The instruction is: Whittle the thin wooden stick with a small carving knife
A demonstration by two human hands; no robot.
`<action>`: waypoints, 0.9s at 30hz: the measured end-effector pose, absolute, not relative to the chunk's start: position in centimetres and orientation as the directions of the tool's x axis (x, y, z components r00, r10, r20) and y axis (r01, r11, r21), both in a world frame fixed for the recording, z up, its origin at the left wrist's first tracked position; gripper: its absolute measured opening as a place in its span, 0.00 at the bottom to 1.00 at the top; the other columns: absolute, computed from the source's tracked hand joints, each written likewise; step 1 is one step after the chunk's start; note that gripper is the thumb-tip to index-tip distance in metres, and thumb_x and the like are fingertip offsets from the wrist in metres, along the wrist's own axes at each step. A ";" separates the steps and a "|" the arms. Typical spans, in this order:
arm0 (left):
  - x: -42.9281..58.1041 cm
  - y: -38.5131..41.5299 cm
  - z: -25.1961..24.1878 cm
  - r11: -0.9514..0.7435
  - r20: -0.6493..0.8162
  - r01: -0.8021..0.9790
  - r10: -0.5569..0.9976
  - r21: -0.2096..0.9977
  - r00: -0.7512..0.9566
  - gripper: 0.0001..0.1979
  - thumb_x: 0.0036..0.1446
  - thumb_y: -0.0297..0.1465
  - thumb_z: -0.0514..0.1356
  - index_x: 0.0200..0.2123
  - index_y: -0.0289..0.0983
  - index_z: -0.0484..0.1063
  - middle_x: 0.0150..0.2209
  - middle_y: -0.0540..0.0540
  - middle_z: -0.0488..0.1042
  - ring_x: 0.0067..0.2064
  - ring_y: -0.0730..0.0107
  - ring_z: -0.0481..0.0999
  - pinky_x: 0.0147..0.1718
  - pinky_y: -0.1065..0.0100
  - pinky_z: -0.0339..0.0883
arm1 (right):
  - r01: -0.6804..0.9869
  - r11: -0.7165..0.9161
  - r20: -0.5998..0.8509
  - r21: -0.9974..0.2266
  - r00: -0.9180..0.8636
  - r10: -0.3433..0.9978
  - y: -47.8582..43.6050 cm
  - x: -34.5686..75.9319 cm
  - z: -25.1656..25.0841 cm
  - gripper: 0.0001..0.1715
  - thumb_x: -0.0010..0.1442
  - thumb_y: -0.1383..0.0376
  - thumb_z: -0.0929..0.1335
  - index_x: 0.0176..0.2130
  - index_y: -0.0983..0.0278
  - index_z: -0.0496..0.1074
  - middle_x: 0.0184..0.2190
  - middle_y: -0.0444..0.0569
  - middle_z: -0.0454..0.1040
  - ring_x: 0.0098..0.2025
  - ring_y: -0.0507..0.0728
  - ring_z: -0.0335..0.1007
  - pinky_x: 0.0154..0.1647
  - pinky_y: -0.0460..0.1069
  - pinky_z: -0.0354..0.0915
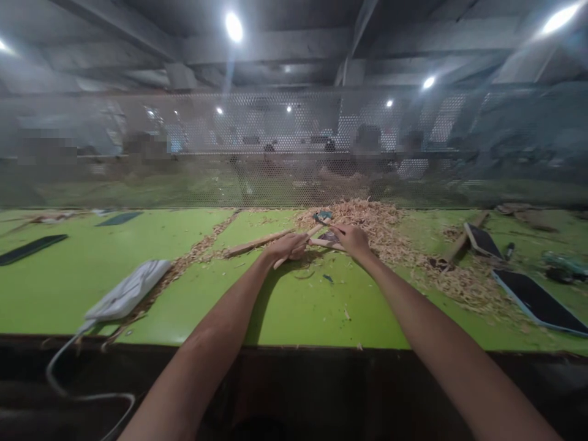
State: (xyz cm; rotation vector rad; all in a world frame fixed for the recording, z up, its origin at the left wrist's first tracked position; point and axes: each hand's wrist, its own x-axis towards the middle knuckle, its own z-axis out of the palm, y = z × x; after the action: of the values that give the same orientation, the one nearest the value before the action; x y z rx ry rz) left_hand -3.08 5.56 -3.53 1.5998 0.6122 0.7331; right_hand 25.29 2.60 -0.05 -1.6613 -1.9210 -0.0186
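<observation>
My left hand [288, 246] is closed around a pale wooden stick [318, 228], which slants up to the right and shows its lower end below my fingers. My right hand [354, 241] is closed on a slim dark tool [339, 229] close to the stick's far end; its exact kind is too small to make out. Between the hands lies another pale strip of wood [325, 244]. Left of my left hand, a longer wooden stick [257, 244] rests on the green tabletop [294, 312]. A small dark green piece [322, 215] sits just beyond the hands.
Curled wood shavings [367, 214] are heaped behind and to the right. A white power strip [131, 289] with a cable lies at left. Phones [539, 300] and a wooden block [463, 242] are at right. A mesh screen [285, 153] stands along the table's back.
</observation>
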 end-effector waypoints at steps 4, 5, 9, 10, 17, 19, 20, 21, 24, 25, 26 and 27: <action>-3.1 5.2 -3.0 -0.147 0.093 0.027 0.747 0.989 0.658 0.32 0.84 0.63 0.70 0.42 0.40 0.81 0.20 0.61 0.61 0.18 0.74 0.56 0.19 0.71 0.55 | 0.901 0.225 0.433 -0.371 -0.046 0.900 2.6 25.5 -0.3 0.22 0.88 0.50 0.73 0.63 0.46 0.99 0.61 0.54 0.98 0.63 0.74 0.95 0.58 0.59 0.85; -3.1 5.1 -2.9 -0.142 0.087 0.031 0.747 0.989 0.659 0.31 0.84 0.62 0.70 0.42 0.40 0.81 0.20 0.61 0.61 0.18 0.75 0.56 0.19 0.72 0.55 | 0.900 0.223 0.433 -0.374 -0.044 0.900 2.6 25.5 -0.3 0.22 0.88 0.50 0.73 0.63 0.46 0.99 0.60 0.54 0.98 0.63 0.74 0.95 0.58 0.59 0.85; -3.1 5.0 -2.7 -0.136 0.078 0.038 0.749 0.990 0.658 0.29 0.85 0.59 0.70 0.41 0.40 0.82 0.19 0.61 0.61 0.18 0.75 0.56 0.18 0.72 0.56 | 0.898 0.215 0.443 -0.384 -0.025 0.896 2.8 25.7 -0.6 0.20 0.88 0.51 0.75 0.63 0.46 1.00 0.61 0.54 0.98 0.63 0.74 0.96 0.60 0.59 0.84; -3.1 5.0 -2.8 -0.137 0.079 0.037 0.749 0.990 0.658 0.29 0.85 0.59 0.70 0.41 0.40 0.82 0.19 0.61 0.61 0.18 0.75 0.56 0.18 0.72 0.57 | 0.898 0.215 0.448 -0.384 -0.023 0.894 2.9 25.8 -0.7 0.20 0.88 0.50 0.75 0.63 0.47 1.00 0.61 0.55 0.98 0.62 0.74 0.96 0.60 0.60 0.85; -3.3 5.9 -3.7 -0.147 0.075 0.053 0.745 0.988 0.663 0.29 0.86 0.60 0.68 0.43 0.40 0.82 0.20 0.60 0.62 0.18 0.75 0.57 0.19 0.72 0.56 | 0.911 0.203 0.435 -0.359 -0.029 0.900 2.6 26.1 -0.3 0.21 0.90 0.52 0.74 0.66 0.50 0.98 0.61 0.55 0.98 0.62 0.72 0.95 0.57 0.57 0.83; -3.4 6.2 -3.8 -0.156 0.081 0.051 0.735 0.986 0.673 0.29 0.85 0.60 0.69 0.44 0.40 0.83 0.20 0.60 0.62 0.18 0.75 0.57 0.19 0.72 0.57 | 0.912 0.166 0.425 -0.375 0.010 0.905 2.4 26.1 -0.1 0.20 0.90 0.52 0.75 0.64 0.51 0.99 0.59 0.55 0.98 0.60 0.72 0.95 0.55 0.56 0.81; -3.5 6.3 -3.9 -0.160 0.082 0.052 0.729 0.986 0.680 0.29 0.85 0.60 0.69 0.44 0.40 0.83 0.20 0.60 0.63 0.18 0.75 0.58 0.19 0.72 0.57 | 0.911 0.148 0.424 -0.384 0.032 0.905 2.3 26.1 0.0 0.19 0.89 0.52 0.75 0.63 0.50 0.99 0.58 0.55 0.98 0.59 0.72 0.95 0.55 0.57 0.81; -3.6 6.4 -3.9 -0.161 0.080 0.054 0.723 0.985 0.687 0.29 0.85 0.60 0.70 0.44 0.40 0.84 0.20 0.60 0.63 0.18 0.75 0.58 0.19 0.71 0.57 | 0.909 0.135 0.425 -0.393 0.050 0.904 2.3 26.2 0.1 0.18 0.88 0.52 0.76 0.61 0.49 1.00 0.57 0.55 0.98 0.58 0.73 0.94 0.55 0.57 0.81; -3.7 6.5 -4.0 -0.173 0.077 0.068 0.709 0.982 0.701 0.29 0.85 0.61 0.69 0.43 0.41 0.84 0.20 0.59 0.63 0.18 0.74 0.59 0.18 0.71 0.57 | 0.903 0.137 0.424 -0.408 0.054 0.904 2.2 26.4 0.3 0.17 0.87 0.51 0.77 0.58 0.47 1.00 0.56 0.55 0.98 0.58 0.73 0.93 0.56 0.57 0.80; -3.8 6.5 -4.1 -0.184 0.085 0.065 0.704 0.981 0.705 0.30 0.85 0.61 0.69 0.43 0.41 0.83 0.20 0.59 0.63 0.18 0.74 0.58 0.18 0.70 0.56 | 0.903 0.134 0.419 -0.409 0.055 0.906 2.2 26.7 0.3 0.18 0.88 0.51 0.76 0.59 0.49 1.00 0.55 0.55 0.98 0.57 0.72 0.93 0.55 0.56 0.79; -3.9 6.5 -4.2 -0.196 0.096 0.058 0.692 0.979 0.716 0.30 0.85 0.62 0.68 0.43 0.41 0.83 0.21 0.60 0.62 0.17 0.74 0.57 0.18 0.70 0.54 | 0.904 0.114 0.410 -0.411 0.072 0.909 2.2 27.0 0.3 0.20 0.89 0.51 0.75 0.59 0.52 1.00 0.55 0.57 0.98 0.55 0.71 0.92 0.54 0.56 0.78; -4.0 6.5 -4.3 -0.209 0.107 0.049 0.671 0.977 0.733 0.31 0.85 0.63 0.68 0.44 0.41 0.83 0.21 0.60 0.62 0.17 0.74 0.56 0.17 0.70 0.54 | 0.907 0.076 0.398 -0.414 0.105 0.911 2.2 27.5 0.4 0.23 0.90 0.50 0.74 0.60 0.56 0.99 0.53 0.59 0.98 0.53 0.70 0.91 0.51 0.56 0.77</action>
State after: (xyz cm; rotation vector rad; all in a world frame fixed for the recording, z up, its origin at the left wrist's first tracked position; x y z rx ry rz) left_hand -4.00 6.46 -4.27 1.7066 0.5774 0.6294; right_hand 27.45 2.16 0.36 -1.8027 -1.7747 0.0099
